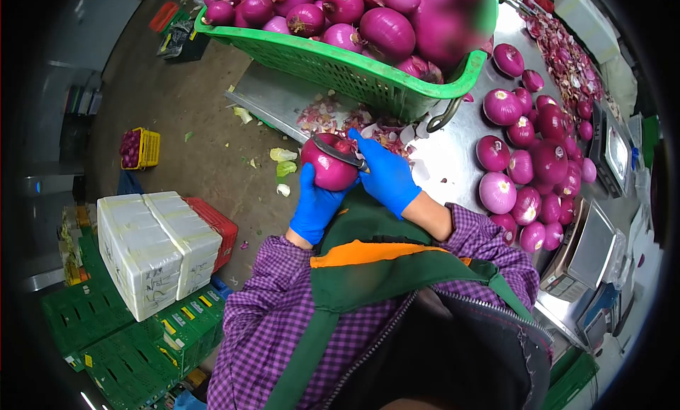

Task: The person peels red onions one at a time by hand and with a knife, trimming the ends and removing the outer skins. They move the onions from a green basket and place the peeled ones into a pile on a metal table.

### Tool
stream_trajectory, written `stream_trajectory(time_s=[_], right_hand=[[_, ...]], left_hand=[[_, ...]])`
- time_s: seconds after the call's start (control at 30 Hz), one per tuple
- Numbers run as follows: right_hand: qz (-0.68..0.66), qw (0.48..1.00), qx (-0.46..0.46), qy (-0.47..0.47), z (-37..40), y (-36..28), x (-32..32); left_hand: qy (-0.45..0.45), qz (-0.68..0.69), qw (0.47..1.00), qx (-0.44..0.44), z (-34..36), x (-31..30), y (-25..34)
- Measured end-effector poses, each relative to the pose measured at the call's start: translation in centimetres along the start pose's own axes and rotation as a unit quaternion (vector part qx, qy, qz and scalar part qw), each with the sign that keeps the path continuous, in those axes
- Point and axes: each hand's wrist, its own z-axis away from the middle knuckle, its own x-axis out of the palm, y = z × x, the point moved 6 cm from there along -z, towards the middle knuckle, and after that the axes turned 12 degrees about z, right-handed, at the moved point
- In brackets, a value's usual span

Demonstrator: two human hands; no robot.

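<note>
A red onion (327, 171) rests in my blue-gloved left hand (316, 206), whose fingers curl around its underside. My right hand (386, 171), also gloved in blue, grips a small knife (338, 154) with a dark curved blade. The blade lies across the upper face of the onion, close to its end. Just beyond my hands, loose onion skins (368, 127) are scattered on the metal table (453, 155). Part of the knife's handle is hidden inside my right hand.
A green crate (319, 63) heaped with red onions stands at the table's far side. Several peeled-looking onions (549, 162) lie to the right, near scales (609, 151) and a skin pile (563, 52). White foam boxes (152, 247) and green crates (134, 353) stand at the left.
</note>
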Motion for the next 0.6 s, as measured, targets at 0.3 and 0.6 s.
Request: stream_trajectory(time_s=[0.3, 0.6], right_hand=[[-0.002, 0.999, -0.041, 0.026, 0.9, 2.0, 0.2], [-0.072, 0.989, 0.126, 0.011, 3.6, 9.4, 5.1]], left_hand=[[-0.024, 0.064, 0.996, -0.064, 1.2, 0.3, -0.9], [-0.063, -0.048, 0.993, 0.092, 0.7, -1.7, 0.9]])
